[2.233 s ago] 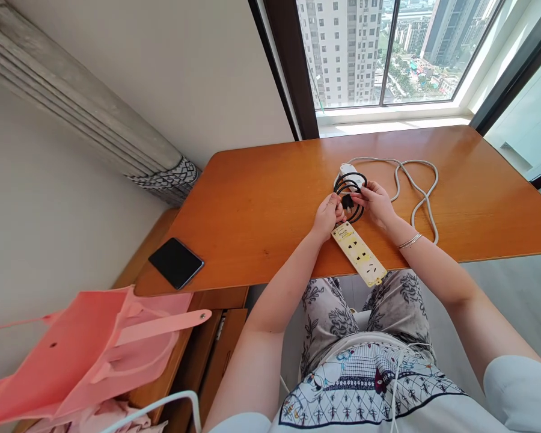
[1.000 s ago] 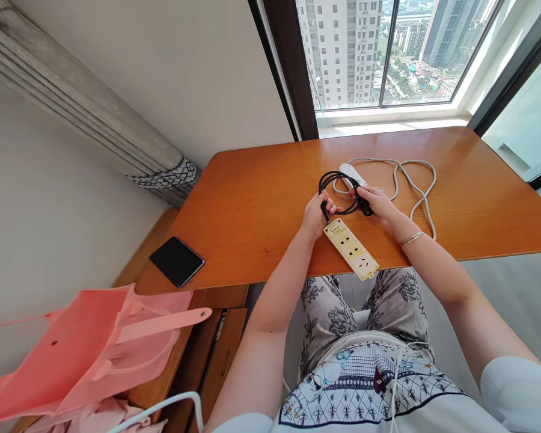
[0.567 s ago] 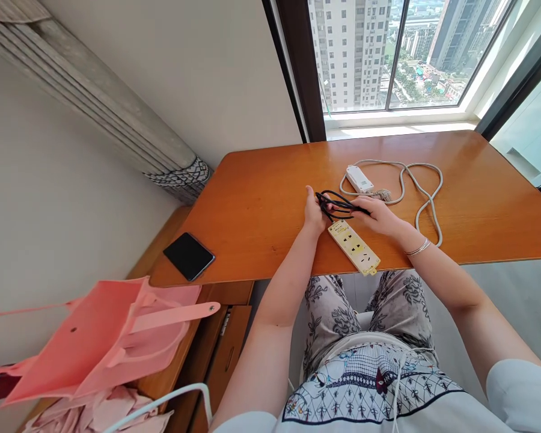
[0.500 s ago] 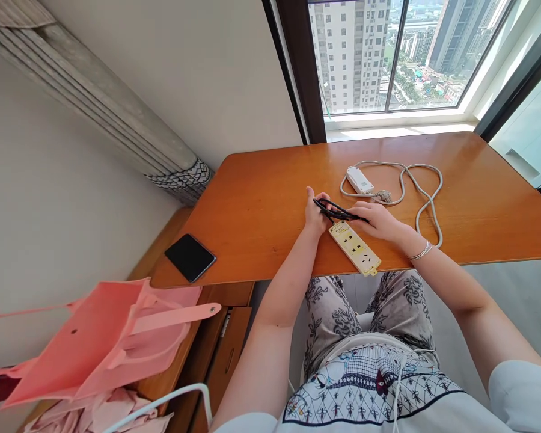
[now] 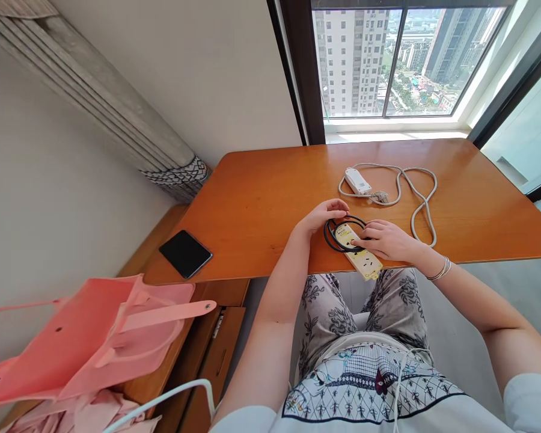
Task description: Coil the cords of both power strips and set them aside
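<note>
A coiled black cable [image 5: 336, 236] lies flat on a cream power strip [image 5: 359, 254] near the front edge of the orange wooden table [image 5: 261, 204]. My left hand [image 5: 323, 214] arches over the coil's far left side, fingertips touching it. From the right, my right hand [image 5: 386, 239] pinches the coil against the strip; a bangle circles that wrist. The cable's plug is hidden under my right hand.
A white adapter [image 5: 357, 180] with a looped grey cord [image 5: 415, 192] lies further back on the table. A black phone [image 5: 185, 253] rests on a lower wooden cabinet at left. A pink bag [image 5: 94, 337] sits below left. A window runs behind the table.
The black coil, earlier held upright above the table between both hands, now lies flat on the power strip. Both hands came down and nearer with it.
</note>
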Tool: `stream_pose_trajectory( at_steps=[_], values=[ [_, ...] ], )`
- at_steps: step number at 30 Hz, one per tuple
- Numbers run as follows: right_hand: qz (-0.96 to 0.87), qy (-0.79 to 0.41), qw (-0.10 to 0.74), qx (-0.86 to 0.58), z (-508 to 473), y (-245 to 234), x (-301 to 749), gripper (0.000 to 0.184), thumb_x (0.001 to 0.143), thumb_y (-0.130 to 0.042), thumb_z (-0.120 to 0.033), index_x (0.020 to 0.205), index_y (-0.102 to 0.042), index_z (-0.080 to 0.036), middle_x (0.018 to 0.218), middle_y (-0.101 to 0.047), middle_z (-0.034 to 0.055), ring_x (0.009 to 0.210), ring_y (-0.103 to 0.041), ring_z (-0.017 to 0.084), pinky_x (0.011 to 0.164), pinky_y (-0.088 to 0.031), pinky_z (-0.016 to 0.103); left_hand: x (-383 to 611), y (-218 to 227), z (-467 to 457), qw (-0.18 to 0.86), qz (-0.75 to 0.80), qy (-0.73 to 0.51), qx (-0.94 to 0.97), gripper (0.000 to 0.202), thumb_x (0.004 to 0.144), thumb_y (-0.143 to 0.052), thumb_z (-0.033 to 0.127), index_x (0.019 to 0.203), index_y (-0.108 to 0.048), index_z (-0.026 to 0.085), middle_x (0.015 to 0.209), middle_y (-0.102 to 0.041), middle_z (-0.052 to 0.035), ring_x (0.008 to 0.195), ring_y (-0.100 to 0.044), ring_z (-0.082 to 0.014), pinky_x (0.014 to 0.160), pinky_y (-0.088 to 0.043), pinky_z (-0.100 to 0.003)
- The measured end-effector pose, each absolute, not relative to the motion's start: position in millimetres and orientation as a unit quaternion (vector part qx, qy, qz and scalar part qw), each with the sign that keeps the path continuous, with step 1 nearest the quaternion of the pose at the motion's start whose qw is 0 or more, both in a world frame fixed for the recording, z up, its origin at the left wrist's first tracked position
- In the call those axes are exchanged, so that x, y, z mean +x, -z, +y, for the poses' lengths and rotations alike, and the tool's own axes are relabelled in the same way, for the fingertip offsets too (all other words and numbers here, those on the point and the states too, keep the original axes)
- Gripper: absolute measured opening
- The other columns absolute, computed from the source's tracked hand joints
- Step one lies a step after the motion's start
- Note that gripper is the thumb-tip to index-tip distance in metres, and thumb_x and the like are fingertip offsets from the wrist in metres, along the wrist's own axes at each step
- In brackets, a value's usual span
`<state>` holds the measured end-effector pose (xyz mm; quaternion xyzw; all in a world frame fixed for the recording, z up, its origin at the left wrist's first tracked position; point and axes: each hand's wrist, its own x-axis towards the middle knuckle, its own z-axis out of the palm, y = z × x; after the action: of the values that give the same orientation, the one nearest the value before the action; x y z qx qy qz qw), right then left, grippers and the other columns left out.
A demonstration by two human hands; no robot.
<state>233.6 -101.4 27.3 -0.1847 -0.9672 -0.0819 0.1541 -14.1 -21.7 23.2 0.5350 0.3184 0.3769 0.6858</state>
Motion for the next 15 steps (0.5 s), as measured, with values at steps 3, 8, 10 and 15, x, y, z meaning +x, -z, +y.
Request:
stream_pose_trajectory(
  at_steps=[3, 8, 10, 15],
  values=[
    [-0.965, 0.077, 0.163, -0.19, -104.9, -27.2, 234.3, 0.037, 0.104, -0.045, -0.023, 0.133, -0.068, -0.021, 0.103, -0.071, 0.0108, 0.1, -0.061, 0.023, 0.095, -0.05, 0.041, -21.7, -22.3, -21.6, 0.69, 0.304, -0.33, 0.568, 0.038, 0.058, -0.094, 0.023, 0.087, -0.072, 0.014, 0.092, -0.075, -0.0073, 0.087, -0.072, -0.018, 0.078, -0.053, -0.026],
    [-0.963, 0.039, 0.173, -0.203, -109.3, -26.7, 238.4, 0.039, 0.103, -0.046, -0.025, 0.136, -0.067, -0.02, 0.106, -0.071, 0.013, 0.099, -0.062, 0.024, 0.092, -0.051, 0.042, -27.6, -21.8, -23.1, 0.687, 0.294, -0.29, 0.598, 0.038, 0.059, -0.095, 0.022, 0.089, -0.075, 0.015, 0.102, -0.077, -0.0123, 0.098, -0.073, -0.0227, 0.083, -0.054, -0.029],
    [-0.958, 0.01, 0.18, -0.224, -109.8, -23.0, 240.4, 0.039, 0.104, -0.045, -0.027, 0.135, -0.068, -0.021, 0.107, -0.07, 0.0133, 0.098, -0.062, 0.024, 0.092, -0.052, 0.043, -26.0, -20.5, -23.6, 0.682, 0.282, -0.296, 0.606, 0.034, 0.061, -0.094, 0.025, 0.087, -0.075, 0.015, 0.104, -0.077, -0.0128, 0.096, -0.073, -0.0216, 0.083, -0.054, -0.029],
    [-0.9, -0.103, 0.293, -0.307, -107.0, -13.3, 241.1, 0.037, 0.105, -0.043, -0.033, 0.129, -0.069, -0.019, 0.101, -0.069, 0.0129, 0.09, -0.063, 0.023, 0.083, -0.055, 0.04, -12.9, -14.4, -19.6, 0.685, 0.318, -0.357, 0.549, 0.042, 0.073, -0.084, 0.055, 0.076, -0.072, 0.015, 0.09, -0.077, -0.0113, 0.083, -0.072, -0.0196, 0.077, -0.055, -0.028]
  ],
)
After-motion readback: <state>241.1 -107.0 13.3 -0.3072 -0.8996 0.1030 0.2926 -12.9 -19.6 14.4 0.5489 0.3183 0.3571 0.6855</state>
